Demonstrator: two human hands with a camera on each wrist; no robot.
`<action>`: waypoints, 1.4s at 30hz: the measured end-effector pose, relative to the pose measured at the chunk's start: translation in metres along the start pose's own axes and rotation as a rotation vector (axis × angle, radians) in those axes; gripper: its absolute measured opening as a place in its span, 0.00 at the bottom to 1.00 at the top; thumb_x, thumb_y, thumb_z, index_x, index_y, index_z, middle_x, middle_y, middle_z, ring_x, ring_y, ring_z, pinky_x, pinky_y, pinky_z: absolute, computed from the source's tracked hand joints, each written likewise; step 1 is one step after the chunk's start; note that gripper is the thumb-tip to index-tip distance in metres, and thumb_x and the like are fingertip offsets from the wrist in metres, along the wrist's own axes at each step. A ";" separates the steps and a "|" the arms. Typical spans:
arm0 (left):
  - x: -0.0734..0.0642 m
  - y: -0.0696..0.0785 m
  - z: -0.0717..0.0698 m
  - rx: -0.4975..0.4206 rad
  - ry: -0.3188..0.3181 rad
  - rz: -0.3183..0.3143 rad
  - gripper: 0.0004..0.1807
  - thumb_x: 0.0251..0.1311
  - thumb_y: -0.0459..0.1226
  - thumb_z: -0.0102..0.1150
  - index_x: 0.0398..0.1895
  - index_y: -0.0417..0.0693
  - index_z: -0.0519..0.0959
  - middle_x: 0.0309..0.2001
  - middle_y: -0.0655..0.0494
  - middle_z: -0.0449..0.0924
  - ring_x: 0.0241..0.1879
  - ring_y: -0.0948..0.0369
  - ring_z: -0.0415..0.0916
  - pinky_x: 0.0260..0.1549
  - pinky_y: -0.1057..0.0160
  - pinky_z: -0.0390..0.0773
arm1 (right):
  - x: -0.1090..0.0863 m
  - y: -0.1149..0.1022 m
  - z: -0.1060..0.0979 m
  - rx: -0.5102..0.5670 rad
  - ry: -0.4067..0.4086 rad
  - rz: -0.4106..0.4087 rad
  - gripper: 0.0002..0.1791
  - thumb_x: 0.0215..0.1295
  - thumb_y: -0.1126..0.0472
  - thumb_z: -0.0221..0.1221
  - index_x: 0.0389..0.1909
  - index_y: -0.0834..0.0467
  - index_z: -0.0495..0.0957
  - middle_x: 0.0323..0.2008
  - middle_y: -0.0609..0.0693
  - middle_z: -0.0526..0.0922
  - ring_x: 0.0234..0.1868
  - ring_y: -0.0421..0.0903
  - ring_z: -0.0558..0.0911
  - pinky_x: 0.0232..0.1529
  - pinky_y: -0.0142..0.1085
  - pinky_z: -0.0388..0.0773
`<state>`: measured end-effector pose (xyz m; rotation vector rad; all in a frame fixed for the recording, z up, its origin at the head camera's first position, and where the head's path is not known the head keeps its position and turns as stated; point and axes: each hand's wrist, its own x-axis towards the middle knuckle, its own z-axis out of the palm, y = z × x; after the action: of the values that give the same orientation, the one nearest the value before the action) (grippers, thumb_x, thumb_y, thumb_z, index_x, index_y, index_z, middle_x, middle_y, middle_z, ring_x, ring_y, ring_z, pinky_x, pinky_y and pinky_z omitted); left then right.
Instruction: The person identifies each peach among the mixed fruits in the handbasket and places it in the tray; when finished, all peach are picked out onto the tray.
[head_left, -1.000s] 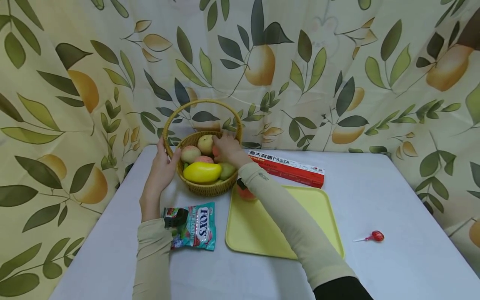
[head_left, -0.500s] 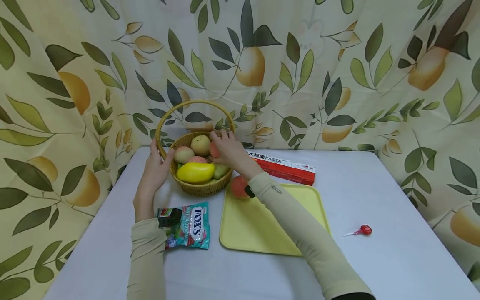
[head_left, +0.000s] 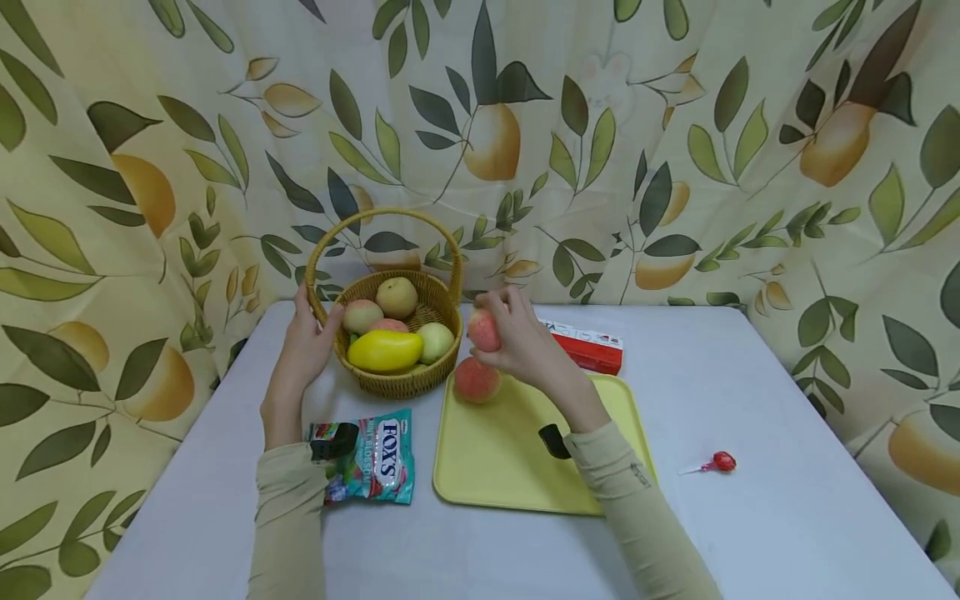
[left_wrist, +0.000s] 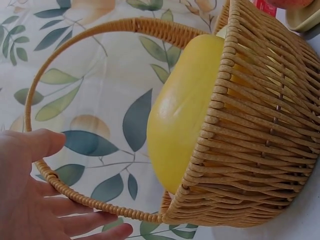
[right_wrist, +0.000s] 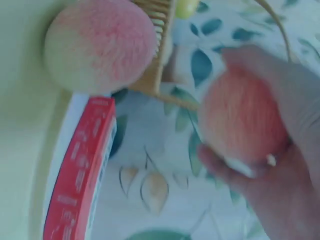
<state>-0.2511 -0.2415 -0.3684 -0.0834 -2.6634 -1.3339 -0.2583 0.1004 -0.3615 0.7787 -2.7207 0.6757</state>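
In my right hand [head_left: 521, 346] is a pink peach [head_left: 483, 330], held above the far left part of the yellow tray [head_left: 525, 450]. The right wrist view shows thumb and fingers curved round this peach [right_wrist: 242, 120]. A second peach [head_left: 477, 380] lies on the tray. My left hand [head_left: 303, 346] rests against the handle of the wicker basket [head_left: 401, 385]. Its fingers [left_wrist: 82, 222] are fairly straight and pass behind the handle [left_wrist: 95, 202], with the thumb in front. Inside the basket sit a yellow mango-shaped fruit [head_left: 386, 352], a pale green fruit [head_left: 435, 342] and several other round fruits.
Behind the tray lies a red and white pasta box [head_left: 592, 350], partly hidden by my right hand. A teal FOX'S candy bag [head_left: 386, 458] lies in front of the basket. On the right is a red lollipop [head_left: 723, 462]. A patterned curtain [head_left: 637, 150] hangs behind the table.
My right hand has lifted a peach out of the basket and carried it right, over the tray. The left hand stays at the handle. The head view has shifted slightly.
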 end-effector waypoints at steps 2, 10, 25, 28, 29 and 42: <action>-0.001 0.000 0.000 0.009 -0.007 -0.010 0.50 0.76 0.61 0.39 0.83 0.49 0.25 0.82 0.31 0.42 0.78 0.31 0.52 0.75 0.32 0.55 | -0.015 0.002 -0.005 0.071 -0.057 -0.006 0.34 0.59 0.51 0.71 0.64 0.51 0.68 0.57 0.52 0.69 0.59 0.51 0.70 0.53 0.46 0.83; -0.002 0.000 -0.010 -0.001 0.014 -0.018 0.49 0.78 0.58 0.40 0.83 0.48 0.23 0.82 0.30 0.41 0.77 0.30 0.54 0.73 0.30 0.57 | -0.028 0.010 -0.027 0.180 -0.202 0.012 0.34 0.59 0.51 0.72 0.62 0.52 0.67 0.62 0.50 0.72 0.62 0.49 0.74 0.58 0.45 0.83; 0.002 0.005 -0.006 -0.033 0.007 -0.002 0.49 0.78 0.57 0.40 0.83 0.48 0.24 0.83 0.33 0.38 0.80 0.35 0.49 0.74 0.31 0.57 | -0.039 0.029 -0.044 0.226 -0.343 0.156 0.30 0.58 0.58 0.65 0.63 0.49 0.72 0.60 0.56 0.69 0.57 0.52 0.72 0.49 0.41 0.81; 0.001 0.005 -0.004 -0.023 0.003 -0.008 0.50 0.77 0.59 0.40 0.83 0.48 0.23 0.83 0.33 0.38 0.80 0.35 0.49 0.74 0.32 0.57 | -0.041 0.035 -0.043 0.220 -0.359 0.179 0.30 0.59 0.57 0.65 0.63 0.49 0.73 0.61 0.58 0.67 0.60 0.54 0.71 0.51 0.43 0.81; 0.001 0.005 -0.004 -0.021 0.003 -0.009 0.50 0.77 0.59 0.40 0.82 0.48 0.23 0.83 0.33 0.38 0.80 0.35 0.49 0.74 0.32 0.57 | -0.042 0.037 -0.042 0.219 -0.369 0.187 0.29 0.59 0.57 0.65 0.64 0.50 0.73 0.61 0.58 0.67 0.60 0.54 0.71 0.52 0.44 0.81; -0.003 0.005 0.001 -0.007 -0.022 -0.012 0.50 0.78 0.59 0.40 0.82 0.46 0.23 0.82 0.31 0.38 0.79 0.33 0.50 0.73 0.30 0.58 | -0.053 0.059 -0.028 0.274 -0.516 0.214 0.30 0.65 0.54 0.62 0.65 0.60 0.66 0.57 0.56 0.76 0.58 0.52 0.74 0.58 0.45 0.77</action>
<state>-0.2481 -0.2377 -0.3658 -0.0842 -2.6817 -1.3538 -0.2444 0.1817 -0.3770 0.8197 -3.2573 1.0351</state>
